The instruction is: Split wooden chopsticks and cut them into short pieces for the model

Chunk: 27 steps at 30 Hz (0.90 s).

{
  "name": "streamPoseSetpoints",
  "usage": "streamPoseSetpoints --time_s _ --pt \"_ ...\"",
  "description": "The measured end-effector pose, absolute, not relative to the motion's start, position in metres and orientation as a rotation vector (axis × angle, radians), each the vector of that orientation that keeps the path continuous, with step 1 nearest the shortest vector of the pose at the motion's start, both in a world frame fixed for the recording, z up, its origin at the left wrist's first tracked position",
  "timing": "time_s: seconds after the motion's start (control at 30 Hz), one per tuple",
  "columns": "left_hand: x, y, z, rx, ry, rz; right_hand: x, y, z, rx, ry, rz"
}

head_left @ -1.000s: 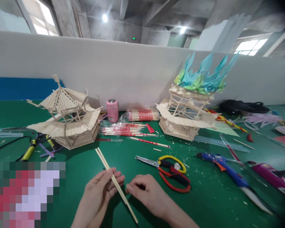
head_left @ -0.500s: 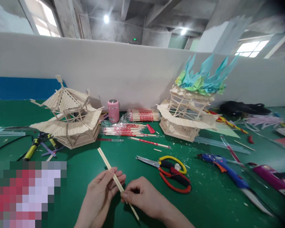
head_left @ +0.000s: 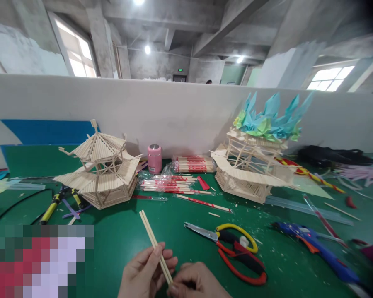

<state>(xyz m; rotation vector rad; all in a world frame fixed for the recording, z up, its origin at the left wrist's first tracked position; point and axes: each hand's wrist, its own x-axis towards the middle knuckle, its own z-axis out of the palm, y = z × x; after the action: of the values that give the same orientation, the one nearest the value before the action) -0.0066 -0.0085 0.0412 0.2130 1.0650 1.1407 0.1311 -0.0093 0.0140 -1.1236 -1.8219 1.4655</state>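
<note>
A pair of light wooden chopsticks (head_left: 153, 236) slants side by side above the green table. My left hand (head_left: 149, 269) grips them around the middle, its thumb on top and its other fingers beneath. At their lower end, the fingertips of my right hand (head_left: 194, 281) pinch the sticks; the very end is hidden by that hand and the frame edge. Just right of my hands lie shears (head_left: 217, 236) with yellow and red handles. Behind them are wrapped chopsticks (head_left: 169, 184), some loose and some bundled.
Wooden stick pavilions stand at left (head_left: 108, 186) and right (head_left: 242, 178), the right one topped with blue paper. A pink bottle (head_left: 154, 159) is between them. A blue glue gun (head_left: 317, 244) lies at right, yellow-handled pliers (head_left: 52, 207) at left. A low white partition (head_left: 174, 111) runs behind.
The view has tilted up and shifted, so the table items sit lower in the picture. Both hands still hold the chopsticks, now nearer the bottom edge.
</note>
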Motion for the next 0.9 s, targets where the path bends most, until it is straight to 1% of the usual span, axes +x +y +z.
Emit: streamPoseSetpoints --time_s 0.17,0.37,0.47,0.53,0.6,0.7,0.8,0.9 --pt "-0.006 -0.009 0.041 0.196 1.030 1.110 0.133 -0.009 0.018 -1.023 -1.820 1.494" --pt "-0.009 -0.007 0.039 0.193 0.996 1.113 0.134 -0.009 0.015 -1.051 -1.833 1.500" --pt "-0.012 -0.005 0.041 0.195 1.043 1.157 0.137 -0.008 0.019 -1.125 -1.822 1.437" --pt "-0.014 -0.004 0.045 0.210 1.128 1.198 0.139 -0.008 0.026 -1.209 -1.591 1.462" --pt "-0.016 -0.004 0.049 0.235 1.183 1.213 0.139 -0.007 0.034 -1.235 -1.168 1.578" --pt "-0.017 -0.005 0.054 0.255 1.191 1.187 0.137 -0.004 0.044 -1.088 -0.665 1.729" --pt "-0.016 -0.007 0.056 0.245 1.184 1.143 0.134 -0.002 0.050 -0.996 -0.525 1.751" --pt "-0.014 -0.010 0.057 0.245 1.185 1.108 0.131 -0.001 0.052 -0.994 -0.561 1.717"
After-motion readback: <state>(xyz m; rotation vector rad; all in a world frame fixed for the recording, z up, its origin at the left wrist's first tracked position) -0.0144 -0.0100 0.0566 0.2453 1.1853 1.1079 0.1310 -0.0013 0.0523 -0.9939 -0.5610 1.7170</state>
